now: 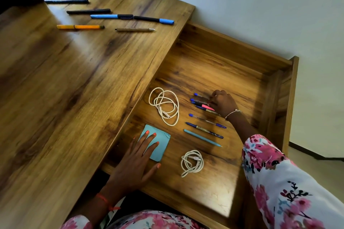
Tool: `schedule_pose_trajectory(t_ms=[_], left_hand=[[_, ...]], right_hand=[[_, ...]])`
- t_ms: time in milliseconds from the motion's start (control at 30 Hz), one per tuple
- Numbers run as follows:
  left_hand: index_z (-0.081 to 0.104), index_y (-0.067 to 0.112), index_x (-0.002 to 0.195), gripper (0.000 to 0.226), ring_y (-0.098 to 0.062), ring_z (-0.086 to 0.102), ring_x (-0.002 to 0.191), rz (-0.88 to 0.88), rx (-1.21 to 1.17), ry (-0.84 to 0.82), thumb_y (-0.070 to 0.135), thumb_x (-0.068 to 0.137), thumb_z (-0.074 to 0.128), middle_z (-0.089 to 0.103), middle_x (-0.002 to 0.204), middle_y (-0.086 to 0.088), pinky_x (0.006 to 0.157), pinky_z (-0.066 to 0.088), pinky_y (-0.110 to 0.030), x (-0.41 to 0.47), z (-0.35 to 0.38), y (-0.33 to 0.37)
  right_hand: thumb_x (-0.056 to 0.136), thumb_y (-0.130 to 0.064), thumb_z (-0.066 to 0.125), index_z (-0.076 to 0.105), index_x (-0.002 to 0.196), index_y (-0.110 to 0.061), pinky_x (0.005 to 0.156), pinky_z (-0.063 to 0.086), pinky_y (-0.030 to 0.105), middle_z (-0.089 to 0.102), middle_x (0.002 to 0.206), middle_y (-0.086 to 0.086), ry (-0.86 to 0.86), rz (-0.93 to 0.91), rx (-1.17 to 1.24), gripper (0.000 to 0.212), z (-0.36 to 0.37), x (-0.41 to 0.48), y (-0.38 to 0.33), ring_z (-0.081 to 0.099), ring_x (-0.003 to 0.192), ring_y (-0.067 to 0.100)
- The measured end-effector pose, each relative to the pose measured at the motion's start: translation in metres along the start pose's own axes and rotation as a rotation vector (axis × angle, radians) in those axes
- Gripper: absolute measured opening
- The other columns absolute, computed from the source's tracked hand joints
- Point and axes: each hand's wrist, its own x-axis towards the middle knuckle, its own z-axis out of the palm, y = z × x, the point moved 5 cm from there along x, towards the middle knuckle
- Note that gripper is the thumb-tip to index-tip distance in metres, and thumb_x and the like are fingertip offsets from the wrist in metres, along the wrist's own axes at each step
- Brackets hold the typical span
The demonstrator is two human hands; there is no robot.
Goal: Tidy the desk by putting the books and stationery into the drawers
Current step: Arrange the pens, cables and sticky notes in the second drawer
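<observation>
Wood-grain table (74,89) carries loose markers (130,17) and an orange pen (80,27) at its far left. Beside it the open drawer (214,72) holds a teal sticky-note pad (162,141) under the left hand (137,160), fingers flat and spread. Coiled white cables (163,106) lie nearby. Blue pens (204,130) sit in a row, their print unreadable; the right hand (222,103) pinches one pen.

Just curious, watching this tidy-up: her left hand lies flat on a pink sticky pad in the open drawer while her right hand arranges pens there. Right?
Nearly. The head view shows the sticky pad under the left hand is light blue, not pink. The rest holds: it lies in the open drawer while the right hand arranges pens.
</observation>
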Motion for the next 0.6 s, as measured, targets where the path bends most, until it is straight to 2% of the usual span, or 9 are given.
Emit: schedule_pose_trajectory(t_ms=[167, 333, 600], left_hand=[[0.038, 0.015, 0.135, 0.059, -0.022, 0.012, 0.141, -0.008, -0.002, -0.005, 0.055, 0.095, 0.021, 0.033, 0.148, -0.01, 0.113, 0.007, -0.037, 0.0, 0.0, -0.001], [0.038, 0.015, 0.135, 0.059, -0.021, 0.012, 0.141, -0.021, -0.015, -0.005, 0.056, 0.095, 0.02, 0.033, 0.147, -0.009, 0.112, 0.007, -0.036, 0.0, -0.001, -0.001], [0.036, 0.017, 0.136, 0.06, -0.02, 0.01, 0.141, -0.027, -0.007, -0.013, 0.057, 0.095, 0.019, 0.031, 0.148, -0.009, 0.112, 0.006, -0.037, -0.001, 0.002, -0.003]], right_hand=[[0.091, -0.026, 0.05, 0.066, 0.109, -0.009, 0.08, 0.041, 0.037, 0.057, 0.113, 0.012, 0.003, -0.027, -0.047, 0.03, -0.005, 0.004, 0.004, 0.051, 0.107, 0.031], [0.091, -0.02, 0.051, 0.067, 0.105, -0.003, 0.081, 0.046, 0.04, 0.058, 0.111, 0.016, 0.011, -0.008, -0.026, 0.027, -0.009, 0.012, 0.011, 0.053, 0.105, 0.034], [0.091, -0.021, 0.051, 0.067, 0.108, -0.005, 0.094, 0.033, 0.041, 0.048, 0.127, 0.015, 0.144, 0.008, -0.046, 0.028, -0.009, 0.002, 0.008, 0.038, 0.119, 0.033]])
